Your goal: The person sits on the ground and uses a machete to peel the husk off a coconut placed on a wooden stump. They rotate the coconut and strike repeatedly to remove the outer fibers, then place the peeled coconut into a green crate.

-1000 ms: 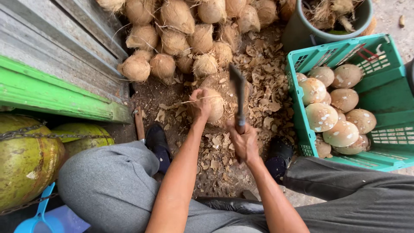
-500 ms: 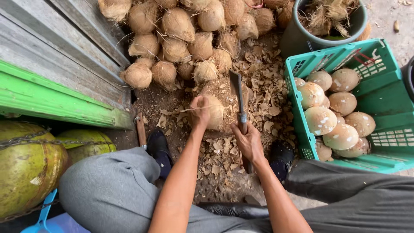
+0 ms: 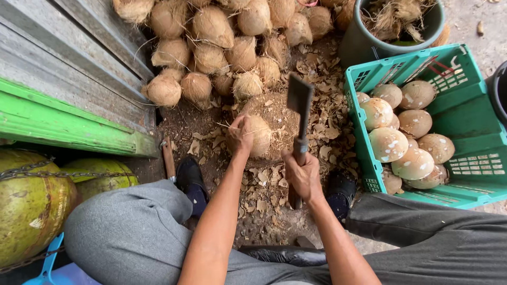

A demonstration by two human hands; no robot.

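While the left hand (image 3: 240, 134) clamps the husked coconut (image 3: 257, 135) on the ground ahead, the right hand (image 3: 302, 174), just beside, grips the cleaver (image 3: 299, 100), its blade upright beside the nut's right flank.

Both arms reach forward, left hand (image 3: 240, 134) cupped palm-down, right hand (image 3: 302, 174) fisted, wrist cocked upward.

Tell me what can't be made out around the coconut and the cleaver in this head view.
- Brown husked coconut: its near side is covered by the left hand.
- Flat metal cleaver: its handle is wrapped by the right hand.
- Green plastic crate: lower coconuts buried under the top layer.
- Grey round bucket: top cut by the frame edge.
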